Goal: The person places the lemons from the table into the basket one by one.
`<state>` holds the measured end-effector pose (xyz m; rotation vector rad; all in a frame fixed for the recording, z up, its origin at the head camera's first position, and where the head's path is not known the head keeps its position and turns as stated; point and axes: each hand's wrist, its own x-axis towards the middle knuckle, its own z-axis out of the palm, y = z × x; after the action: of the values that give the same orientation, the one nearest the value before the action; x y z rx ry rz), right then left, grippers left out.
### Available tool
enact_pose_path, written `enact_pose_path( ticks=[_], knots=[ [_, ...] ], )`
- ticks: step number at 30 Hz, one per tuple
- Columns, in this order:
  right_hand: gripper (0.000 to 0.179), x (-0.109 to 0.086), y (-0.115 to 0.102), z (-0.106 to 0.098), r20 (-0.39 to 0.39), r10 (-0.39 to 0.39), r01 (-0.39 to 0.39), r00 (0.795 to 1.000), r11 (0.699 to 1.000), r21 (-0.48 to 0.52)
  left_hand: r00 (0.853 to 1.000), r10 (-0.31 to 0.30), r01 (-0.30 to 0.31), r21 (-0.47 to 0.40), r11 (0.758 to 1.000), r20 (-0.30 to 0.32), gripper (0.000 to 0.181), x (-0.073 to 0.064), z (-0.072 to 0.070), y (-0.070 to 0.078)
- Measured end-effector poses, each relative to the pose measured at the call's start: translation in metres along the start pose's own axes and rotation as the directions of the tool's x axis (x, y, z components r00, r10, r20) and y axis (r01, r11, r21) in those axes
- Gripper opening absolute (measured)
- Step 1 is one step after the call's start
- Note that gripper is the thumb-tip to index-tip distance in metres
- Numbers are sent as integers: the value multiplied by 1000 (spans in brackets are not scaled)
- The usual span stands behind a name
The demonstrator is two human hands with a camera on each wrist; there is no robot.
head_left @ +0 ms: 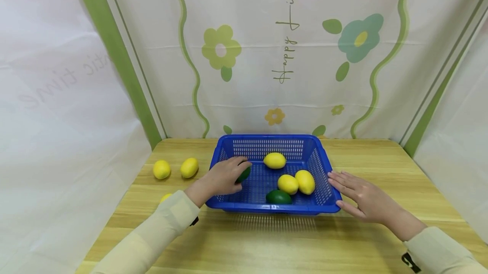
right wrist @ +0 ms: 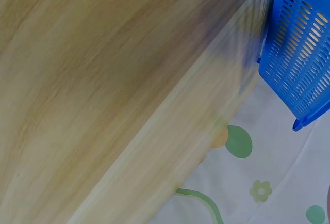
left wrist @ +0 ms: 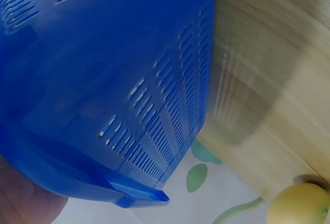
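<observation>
Dark green fruit [head_left: 244, 175] is gripped in my left hand [head_left: 228, 175], inside the blue basket [head_left: 272, 208] towards its left end; my right hand [head_left: 361, 197], fingers straight, touches the right rim [head_left: 324, 155], probably steadying it.

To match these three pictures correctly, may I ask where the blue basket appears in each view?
Head: blue basket below centre, slightly right.
Left wrist: blue basket fills much of the left half.
Right wrist: blue basket at top right, cut off.
Shared landmark: wooden table, visible in all three.
</observation>
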<state>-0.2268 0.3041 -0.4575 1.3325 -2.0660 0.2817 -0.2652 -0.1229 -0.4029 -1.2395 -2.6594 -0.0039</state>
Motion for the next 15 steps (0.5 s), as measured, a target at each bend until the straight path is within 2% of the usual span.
enact_pose_path(
  ticks=[6,15],
  knots=[
    [59,0,0,-1,4,0,0,1000,1000,6,999,-22,22,10,1000,40,58,1,1,0],
    [63,0,-1,-4,76,44,-44,996,999,-11,1000,-19,19,30,999,-16,46,4,-1,0]
  ],
)
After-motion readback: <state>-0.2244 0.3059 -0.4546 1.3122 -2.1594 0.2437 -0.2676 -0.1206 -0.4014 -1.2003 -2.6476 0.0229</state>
